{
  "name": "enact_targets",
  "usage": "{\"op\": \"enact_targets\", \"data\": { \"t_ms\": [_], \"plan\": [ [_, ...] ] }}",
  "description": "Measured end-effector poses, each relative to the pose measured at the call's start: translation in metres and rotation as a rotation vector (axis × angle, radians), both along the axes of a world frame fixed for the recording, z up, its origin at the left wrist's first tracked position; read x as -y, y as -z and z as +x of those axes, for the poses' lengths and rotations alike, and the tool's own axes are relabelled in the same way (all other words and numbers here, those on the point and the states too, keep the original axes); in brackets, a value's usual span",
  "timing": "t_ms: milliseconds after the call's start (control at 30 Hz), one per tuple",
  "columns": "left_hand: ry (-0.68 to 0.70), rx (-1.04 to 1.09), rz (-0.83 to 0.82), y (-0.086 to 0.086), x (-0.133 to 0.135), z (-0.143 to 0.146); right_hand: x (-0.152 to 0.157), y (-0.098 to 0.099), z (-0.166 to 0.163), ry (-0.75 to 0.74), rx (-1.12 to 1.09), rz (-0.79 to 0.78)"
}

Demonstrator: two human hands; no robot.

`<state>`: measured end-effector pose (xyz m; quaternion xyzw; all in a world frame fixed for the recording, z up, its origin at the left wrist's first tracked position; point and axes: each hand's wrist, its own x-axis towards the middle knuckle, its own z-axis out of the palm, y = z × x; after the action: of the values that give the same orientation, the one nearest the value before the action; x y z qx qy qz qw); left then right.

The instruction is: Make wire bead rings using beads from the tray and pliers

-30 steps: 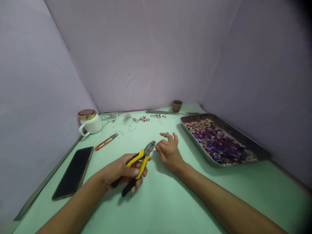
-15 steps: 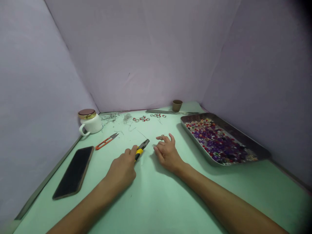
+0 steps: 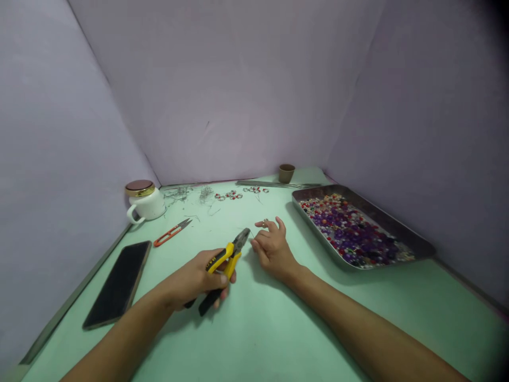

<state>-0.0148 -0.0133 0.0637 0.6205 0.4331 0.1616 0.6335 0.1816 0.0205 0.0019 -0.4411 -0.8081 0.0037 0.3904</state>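
Pliers with yellow-and-black handles (image 3: 227, 255) lie slantwise across the left hand (image 3: 199, 278), near the middle of the desk (image 3: 254, 345), with their metal nose pointing toward the far right corner. The fingers are wrapped around the handles, thumb on top, so the grip is closed and the nose sticks out well beyond it. Just beside the tip, the right hand (image 3: 274, 253) has its thumb and forefinger pressed together on a fine wire (image 3: 252, 234); whether the pliers' jaws bite that wire is too small to tell. A small beaded piece (image 3: 265, 223) sits on one raised finger of the right hand. Toward the desk's right edge is a metal tray (image 3: 392, 223) of mixed beads (image 3: 345, 228), many purple. Near the left edge lie a dark phone (image 3: 118, 284), orange-handled snips (image 3: 172, 233) and, toward the far left corner, a lidded white mug (image 3: 147, 206). Red-and-silver beadwork (image 3: 229, 196) lies near the far edge.
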Motion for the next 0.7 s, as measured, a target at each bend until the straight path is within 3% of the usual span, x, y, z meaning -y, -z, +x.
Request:
{"op": "enact_targets", "data": {
  "t_ms": [100, 167, 267, 467, 700],
  "plan": [
    [-0.189, -0.460, 0.485, 0.007, -0.006, -0.001, 0.001, 0.000, -0.001, -0.011, 0.019, -0.006],
    [-0.228, -0.679, 0.635, 0.014, -0.011, -0.004, 0.001, 0.000, -0.002, -0.019, 0.024, -0.009],
    [-0.160, -0.830, 0.667, 0.018, -0.015, -0.009, -0.001, 0.001, -0.002, 0.020, -0.003, -0.010],
    [-0.035, -1.000, 0.741, 0.009, -0.010, -0.007, -0.015, 0.009, 0.010, 0.304, -0.184, -0.063],
    [-0.035, -1.175, 0.786, 0.015, -0.010, -0.004, -0.020, 0.012, 0.013, 0.345, -0.167, -0.111]
  ]
}}
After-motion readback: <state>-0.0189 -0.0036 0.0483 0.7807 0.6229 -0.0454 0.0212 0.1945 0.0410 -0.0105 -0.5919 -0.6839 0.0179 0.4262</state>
